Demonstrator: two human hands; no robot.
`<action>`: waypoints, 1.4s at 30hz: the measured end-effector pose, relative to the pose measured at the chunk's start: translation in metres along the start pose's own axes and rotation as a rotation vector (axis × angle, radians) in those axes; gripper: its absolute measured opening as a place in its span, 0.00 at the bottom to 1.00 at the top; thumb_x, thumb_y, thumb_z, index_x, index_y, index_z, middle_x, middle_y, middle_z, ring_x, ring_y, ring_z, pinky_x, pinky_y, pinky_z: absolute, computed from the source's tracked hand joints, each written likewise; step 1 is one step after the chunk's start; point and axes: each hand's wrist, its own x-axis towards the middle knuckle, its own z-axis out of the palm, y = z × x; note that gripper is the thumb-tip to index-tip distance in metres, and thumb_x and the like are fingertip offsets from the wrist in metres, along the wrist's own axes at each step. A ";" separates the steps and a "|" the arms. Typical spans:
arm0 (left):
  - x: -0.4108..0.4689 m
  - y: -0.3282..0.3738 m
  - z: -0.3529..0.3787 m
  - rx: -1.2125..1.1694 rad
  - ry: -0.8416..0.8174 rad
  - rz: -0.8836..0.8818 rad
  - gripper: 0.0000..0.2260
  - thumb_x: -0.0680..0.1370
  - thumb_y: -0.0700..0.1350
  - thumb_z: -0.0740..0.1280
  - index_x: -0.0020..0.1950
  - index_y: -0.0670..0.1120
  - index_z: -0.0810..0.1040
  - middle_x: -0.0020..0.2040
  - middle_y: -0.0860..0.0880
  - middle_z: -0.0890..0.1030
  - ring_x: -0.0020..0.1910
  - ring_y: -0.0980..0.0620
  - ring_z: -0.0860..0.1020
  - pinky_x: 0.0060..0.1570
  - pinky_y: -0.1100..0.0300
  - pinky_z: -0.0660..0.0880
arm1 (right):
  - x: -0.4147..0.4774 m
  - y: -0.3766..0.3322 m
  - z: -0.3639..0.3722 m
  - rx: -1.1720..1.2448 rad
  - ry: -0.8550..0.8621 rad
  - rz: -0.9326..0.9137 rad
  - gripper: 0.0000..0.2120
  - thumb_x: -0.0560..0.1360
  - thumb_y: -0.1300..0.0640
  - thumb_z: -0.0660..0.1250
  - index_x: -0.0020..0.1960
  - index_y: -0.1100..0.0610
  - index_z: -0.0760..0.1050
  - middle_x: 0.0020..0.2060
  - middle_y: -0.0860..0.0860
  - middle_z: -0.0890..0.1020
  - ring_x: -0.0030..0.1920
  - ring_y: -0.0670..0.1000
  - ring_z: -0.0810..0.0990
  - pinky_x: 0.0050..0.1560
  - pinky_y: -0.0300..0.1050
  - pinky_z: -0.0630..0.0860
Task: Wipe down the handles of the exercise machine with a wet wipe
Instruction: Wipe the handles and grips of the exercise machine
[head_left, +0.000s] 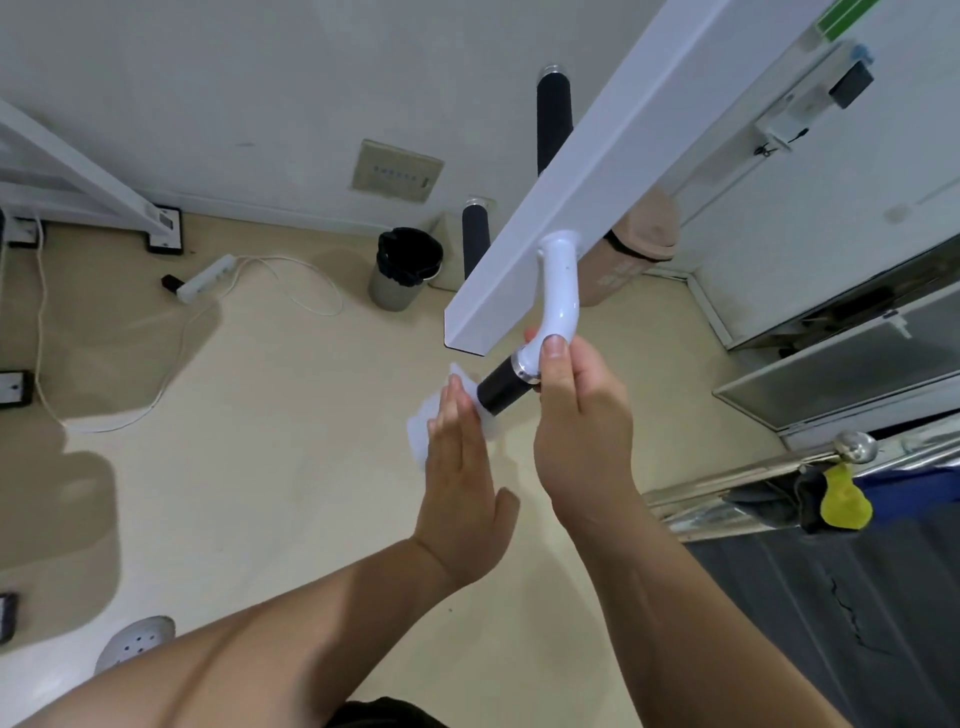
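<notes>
My left hand (460, 467) is flat, fingers straight and together, pressing the thin white wet wipe (423, 423) against the end of the black foam handle grip (501, 387). My right hand (579, 415) is clamped around the curved white metal tube (561, 291) just above it, thumb up. Beyond, two more black grips (553, 119) and a black-lined grey bin (402, 270) on the floor.
</notes>
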 end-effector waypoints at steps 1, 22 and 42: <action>0.004 0.007 0.002 -0.012 0.019 0.016 0.50 0.68 0.32 0.69 0.81 0.38 0.38 0.83 0.41 0.42 0.82 0.40 0.44 0.74 0.31 0.54 | 0.000 0.001 0.000 -0.015 0.005 -0.018 0.15 0.85 0.50 0.55 0.44 0.45 0.75 0.38 0.46 0.78 0.40 0.44 0.75 0.40 0.30 0.67; 0.002 -0.025 0.002 0.064 -0.011 0.048 0.57 0.67 0.36 0.71 0.80 0.50 0.31 0.83 0.51 0.38 0.82 0.41 0.47 0.79 0.41 0.49 | 0.003 0.009 0.003 0.058 0.004 -0.010 0.15 0.82 0.44 0.54 0.49 0.45 0.78 0.48 0.53 0.82 0.50 0.51 0.80 0.50 0.42 0.75; 0.025 0.033 -0.016 0.038 0.062 0.069 0.54 0.74 0.31 0.67 0.78 0.57 0.27 0.82 0.38 0.42 0.82 0.38 0.45 0.76 0.32 0.52 | 0.006 0.025 -0.010 0.344 -0.304 -0.064 0.10 0.84 0.52 0.60 0.54 0.51 0.81 0.53 0.52 0.81 0.53 0.52 0.82 0.59 0.55 0.79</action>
